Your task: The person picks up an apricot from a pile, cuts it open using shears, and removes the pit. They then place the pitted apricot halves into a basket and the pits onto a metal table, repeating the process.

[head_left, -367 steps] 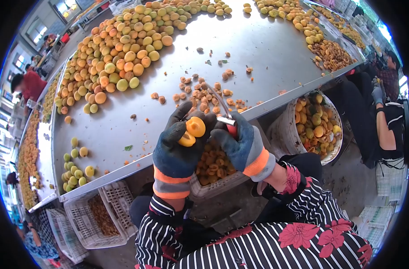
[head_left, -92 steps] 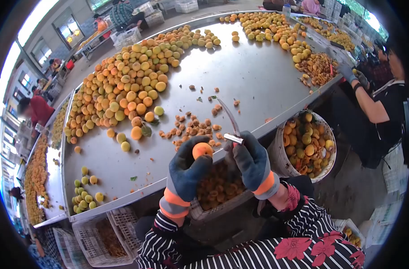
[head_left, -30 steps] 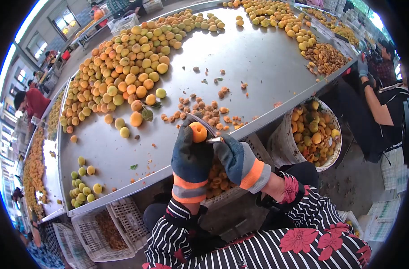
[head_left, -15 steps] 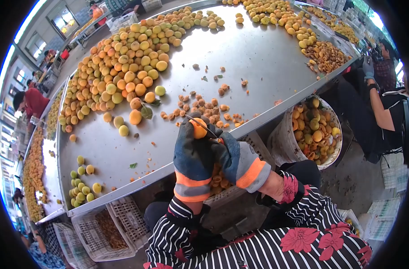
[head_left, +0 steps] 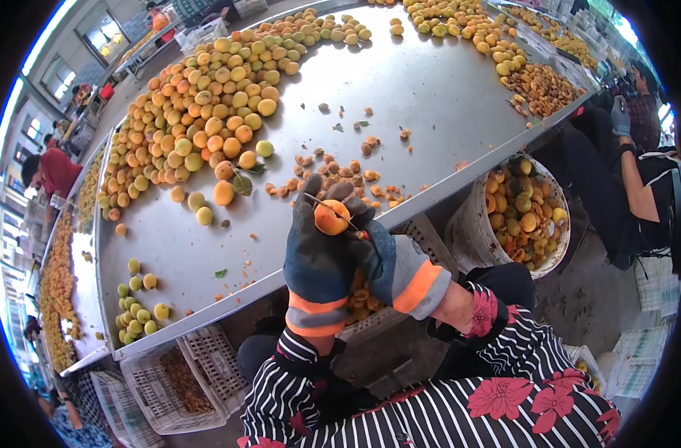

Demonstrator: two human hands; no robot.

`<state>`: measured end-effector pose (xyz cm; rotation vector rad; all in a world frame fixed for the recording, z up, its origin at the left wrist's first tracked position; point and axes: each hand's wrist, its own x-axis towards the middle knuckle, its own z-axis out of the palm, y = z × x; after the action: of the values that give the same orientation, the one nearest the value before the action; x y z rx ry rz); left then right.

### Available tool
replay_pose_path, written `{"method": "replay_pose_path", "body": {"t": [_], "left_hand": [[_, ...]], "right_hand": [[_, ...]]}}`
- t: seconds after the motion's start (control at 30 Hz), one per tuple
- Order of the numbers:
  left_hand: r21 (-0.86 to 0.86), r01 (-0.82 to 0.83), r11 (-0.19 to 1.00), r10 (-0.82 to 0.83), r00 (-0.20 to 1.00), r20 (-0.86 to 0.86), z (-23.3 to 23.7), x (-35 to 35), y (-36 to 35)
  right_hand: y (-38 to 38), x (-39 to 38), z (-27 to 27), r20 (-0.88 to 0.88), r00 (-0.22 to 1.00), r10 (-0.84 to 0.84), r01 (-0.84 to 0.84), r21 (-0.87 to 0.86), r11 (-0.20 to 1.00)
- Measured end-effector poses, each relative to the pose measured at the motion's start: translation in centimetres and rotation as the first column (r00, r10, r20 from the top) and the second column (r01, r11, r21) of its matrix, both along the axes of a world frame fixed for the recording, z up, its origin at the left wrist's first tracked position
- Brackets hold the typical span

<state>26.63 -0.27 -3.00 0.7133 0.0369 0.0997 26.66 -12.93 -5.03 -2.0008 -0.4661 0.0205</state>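
Note:
An orange apricot (head_left: 331, 217) sits in the gloved fingers of my left hand (head_left: 310, 257), just above the table's near edge. My right hand (head_left: 385, 257), gloved too, is closed around a small knife (head_left: 363, 235) with a reddish handle. Its thin blade lies against the apricot, and part of it is hidden by the fruit and fingers. Just beyond my hands, brown pits and torn bits of fruit (head_left: 336, 175) are scattered on the metal table (head_left: 407, 97). A large heap of whole apricots (head_left: 198, 112) spreads over the table's left and far side.
A white bucket of apricots (head_left: 478, 231) stands right of my knees. A crate of halved fruit (head_left: 366, 299) is below my hands. Crates (head_left: 168, 388) stand lower left, and greenish apricots (head_left: 138, 317) lie at the table's left corner. A co-worker (head_left: 632, 164) sits at right.
My left hand has opened its fingers somewhat and turned, so more of the apricot shows. The blade now lies across the fruit's upper right side. My right hand has barely moved.

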Motion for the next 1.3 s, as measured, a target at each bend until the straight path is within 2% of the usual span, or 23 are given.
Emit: {"method": "replay_pose_path", "body": {"t": [0.1,0.2,0.27,0.4,0.5,0.53,0.63,0.67,0.77,0.8,0.9,1.0,1.1,1.13,1.23,1.3], "left_hand": [[-0.056,0.045,0.997,-0.044,0.999,0.004,0.1,0.1,0.5],[0.188,-0.003,0.982,-0.026,0.988,0.153,1.2,0.3,1.1],[0.269,-0.040,0.962,-0.006,0.986,0.169,1.2,0.2,1.0],[0.400,-0.052,0.915,-0.003,0.991,0.136,1.7,-0.4,1.6],[0.227,0.077,0.971,-0.115,0.981,0.155,1.2,-0.2,2.8],[0.087,0.144,0.986,-0.156,0.976,0.155,0.5,0.1,2.9],[0.000,0.029,1.000,-0.029,0.998,0.060,-0.6,0.1,1.1],[-0.001,0.031,1.000,-0.031,0.993,0.111,-1.2,0.1,0.6],[-0.197,0.077,0.977,-0.064,0.995,0.071,-0.9,-0.6,-0.6],[-0.125,0.062,0.990,-0.059,0.998,0.026,-0.5,-0.5,-0.5],[-0.025,0.177,0.984,-0.175,0.983,0.057,0.4,-1.0,0.4],[0.349,0.099,0.932,-0.115,0.993,0.025,1.7,-1.1,1.0],[0.513,0.022,0.858,-0.069,0.995,0.073,1.5,-1.1,1.7],[0.483,-0.001,0.876,-0.036,0.997,0.068,1.7,-1.1,1.7],[0.393,0.162,0.905,-0.167,0.986,-0.020,1.2,-0.9,3.0],[0.266,0.183,0.946,-0.182,0.983,-0.028,0.7,-0.8,2.8]], "right_hand": [[-0.2,-0.1,0.2,-0.013,0.999,0.034,-0.034,-0.010,0.999],[-0.7,-0.2,0.3,-0.082,0.994,0.065,-0.072,-0.073,0.995],[-0.8,-0.3,0.3,-0.166,0.985,0.056,-0.080,-0.140,0.987],[-0.9,-0.3,0.0,-0.138,0.986,0.092,-0.101,-0.055,0.993],[-1.2,-0.4,0.5,-0.118,0.987,0.110,-0.116,-0.048,0.992],[-1.2,-0.6,0.8,-0.104,0.987,0.120,-0.124,-0.035,0.992],[-1.4,-0.6,0.3,-0.078,0.990,0.114,-0.117,-0.031,0.993],[-1.4,-0.6,0.0,-0.074,0.991,0.108,-0.111,-0.036,0.993],[-1.1,-0.8,-0.7,0.037,0.998,0.055,-0.056,0.031,0.998],[-1.2,-0.9,-0.6,0.034,0.998,0.060,-0.061,0.014,0.998],[-1.8,-0.7,0.4,-0.012,0.995,0.098,-0.099,-0.069,0.993],[-2.3,-0.3,1.1,-0.092,0.983,0.158,-0.172,-0.174,0.970],[-2.3,-0.4,0.7,-0.080,0.984,0.161,-0.173,-0.170,0.970],[-2.2,-0.5,0.4,-0.065,0.986,0.156,-0.164,-0.148,0.975],[-2.0,-0.7,0.2,-0.001,0.989,0.151,-0.150,-0.067,0.986],[-1.9,-0.8,0.3,0.045,0.988,0.149,-0.149,-0.013,0.989]]}}
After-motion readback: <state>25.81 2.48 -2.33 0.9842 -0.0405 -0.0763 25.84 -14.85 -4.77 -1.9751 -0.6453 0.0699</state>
